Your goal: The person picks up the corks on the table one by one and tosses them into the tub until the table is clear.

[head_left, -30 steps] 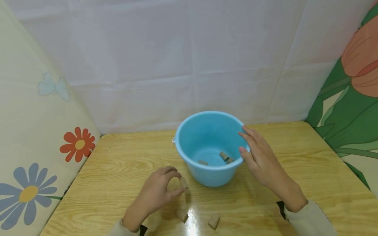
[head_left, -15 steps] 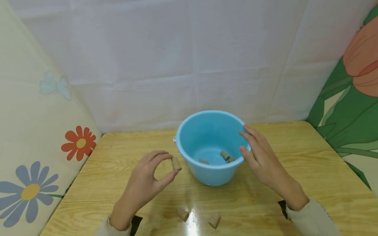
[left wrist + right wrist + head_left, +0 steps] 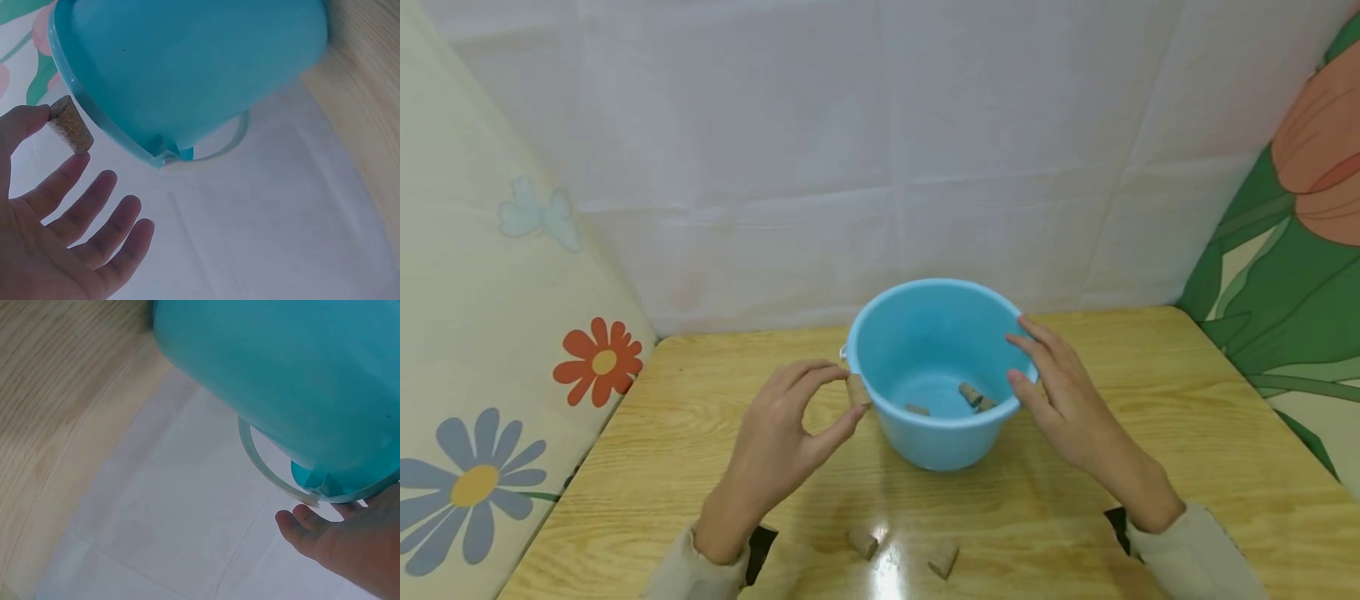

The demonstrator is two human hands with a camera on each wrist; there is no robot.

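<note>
My left hand [image 3: 778, 437] pinches a cork [image 3: 857, 390] between the thumb and index finger at the left rim of a light-blue bucket [image 3: 936, 446]. In the left wrist view the speckled cork [image 3: 72, 125] lies close beside the rim, and the other fingers are spread. My right hand [image 3: 1067, 408] holds the bucket's right rim, with the thumb and a fingertip over the inside. Other fingers show outside, below the rim, in the right wrist view. Several corks [image 3: 970, 394] lie on the bucket's floor, partly hidden by the near rim.
Two corks, a left one [image 3: 862, 543] and a right one [image 3: 943, 559], lie on the wooden table [image 3: 700, 433] in front of the bucket. The bucket's pale handle [image 3: 256, 456] hangs down behind it. A white sheet [image 3: 760, 167] stands at the back; flowered panels flank both sides.
My left hand has lifted the cork from low in front of the bucket up to its left rim. The right hand stays at the right rim.
</note>
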